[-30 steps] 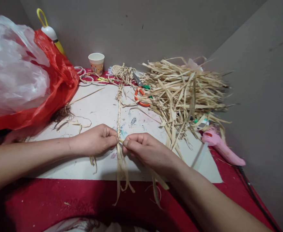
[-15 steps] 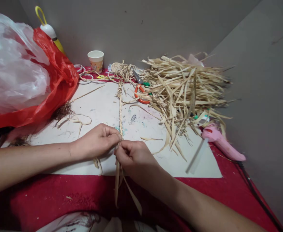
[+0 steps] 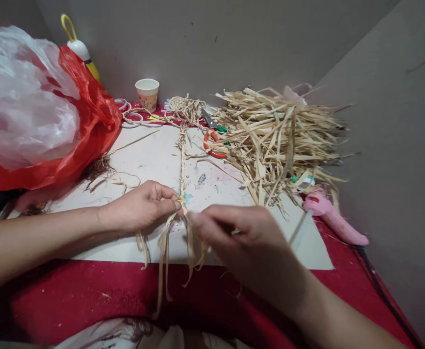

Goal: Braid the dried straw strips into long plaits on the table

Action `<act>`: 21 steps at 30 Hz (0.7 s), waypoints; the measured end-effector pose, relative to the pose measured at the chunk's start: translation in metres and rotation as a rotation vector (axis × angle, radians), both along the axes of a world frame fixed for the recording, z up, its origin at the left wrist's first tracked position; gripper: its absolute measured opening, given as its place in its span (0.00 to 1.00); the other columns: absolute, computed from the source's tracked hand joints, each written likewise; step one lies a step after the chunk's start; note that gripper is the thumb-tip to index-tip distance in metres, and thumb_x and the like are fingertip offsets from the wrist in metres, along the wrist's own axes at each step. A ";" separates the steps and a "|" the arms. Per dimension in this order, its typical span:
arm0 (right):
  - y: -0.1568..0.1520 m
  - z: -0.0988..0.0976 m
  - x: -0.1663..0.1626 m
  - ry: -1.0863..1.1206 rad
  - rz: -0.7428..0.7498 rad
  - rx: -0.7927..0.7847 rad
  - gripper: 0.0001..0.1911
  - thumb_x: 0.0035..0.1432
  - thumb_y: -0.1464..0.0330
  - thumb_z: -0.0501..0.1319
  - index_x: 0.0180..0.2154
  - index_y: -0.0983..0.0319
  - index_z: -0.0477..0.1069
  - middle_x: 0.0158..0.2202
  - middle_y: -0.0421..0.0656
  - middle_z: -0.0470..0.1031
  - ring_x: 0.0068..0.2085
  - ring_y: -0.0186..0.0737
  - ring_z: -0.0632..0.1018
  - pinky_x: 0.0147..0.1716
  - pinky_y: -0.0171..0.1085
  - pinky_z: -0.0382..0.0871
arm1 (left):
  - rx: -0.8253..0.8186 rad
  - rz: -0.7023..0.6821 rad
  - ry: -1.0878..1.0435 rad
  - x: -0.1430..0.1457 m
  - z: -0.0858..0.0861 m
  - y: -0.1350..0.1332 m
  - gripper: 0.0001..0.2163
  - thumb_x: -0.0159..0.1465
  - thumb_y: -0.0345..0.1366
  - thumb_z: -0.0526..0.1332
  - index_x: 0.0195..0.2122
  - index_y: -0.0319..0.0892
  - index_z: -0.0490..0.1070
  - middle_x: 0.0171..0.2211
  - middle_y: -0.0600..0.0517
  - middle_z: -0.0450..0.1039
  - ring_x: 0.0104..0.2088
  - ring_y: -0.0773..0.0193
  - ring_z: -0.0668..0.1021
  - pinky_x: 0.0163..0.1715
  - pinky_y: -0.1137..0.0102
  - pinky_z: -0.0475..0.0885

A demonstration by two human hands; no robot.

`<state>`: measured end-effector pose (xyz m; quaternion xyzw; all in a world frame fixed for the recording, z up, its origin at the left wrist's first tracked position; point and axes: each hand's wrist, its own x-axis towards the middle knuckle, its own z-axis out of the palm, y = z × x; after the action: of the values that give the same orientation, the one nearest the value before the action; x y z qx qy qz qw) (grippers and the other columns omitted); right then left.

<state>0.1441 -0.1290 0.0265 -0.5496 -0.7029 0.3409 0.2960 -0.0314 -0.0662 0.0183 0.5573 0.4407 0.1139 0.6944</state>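
A thin straw braid [image 3: 182,162] runs across the white board [image 3: 154,160] from a coil at the back to my hands. My left hand [image 3: 143,206] pinches the braid's near end, fingers closed on it. Loose straw strands [image 3: 166,252] hang from that point over the board's front edge. My right hand [image 3: 244,242] is blurred by motion just right of the strands, its fingers curled with a strand seeming to run through them.
A big pile of dry straw strips [image 3: 281,135] covers the back right. Orange-handled scissors [image 3: 212,143] lie beside it. A pink glue gun [image 3: 330,218] sits at the right edge. A paper cup [image 3: 147,93] stands at the back; red and white plastic bags [image 3: 38,111] fill the left.
My right hand has swung from the braid's end out to the right and nearer the camera. The loose strands now spread apart below my left hand, which stays put.
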 end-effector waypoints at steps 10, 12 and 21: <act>0.026 -0.034 -0.010 0.552 0.130 -0.597 0.17 0.61 0.56 0.51 0.27 0.62 0.60 0.19 0.34 0.61 0.18 0.27 0.60 0.17 0.29 0.55 | 0.017 -0.108 -0.096 -0.002 -0.001 0.004 0.11 0.60 0.39 0.58 0.27 0.36 0.73 0.22 0.54 0.71 0.19 0.76 0.63 0.19 0.78 0.56; 0.027 -0.036 -0.011 0.565 0.150 -0.637 0.19 0.61 0.55 0.51 0.26 0.62 0.60 0.17 0.32 0.54 0.16 0.25 0.53 0.14 0.28 0.48 | 0.019 -0.102 -0.087 -0.002 -0.001 0.004 0.12 0.61 0.39 0.58 0.28 0.35 0.73 0.24 0.53 0.73 0.20 0.75 0.64 0.20 0.79 0.57; 0.037 -0.032 -0.004 0.653 0.216 -0.904 0.21 0.57 0.54 0.54 0.21 0.61 0.54 0.15 0.30 0.48 0.14 0.24 0.48 0.11 0.28 0.40 | 0.103 -0.159 -0.007 -0.005 0.001 0.006 0.10 0.61 0.38 0.56 0.26 0.38 0.68 0.16 0.60 0.61 0.16 0.76 0.56 0.17 0.78 0.52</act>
<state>0.1397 -0.0919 -0.0053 -0.4126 -0.4111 0.7888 0.1966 -0.0365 -0.0604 0.0198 0.6252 0.3862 0.0828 0.6731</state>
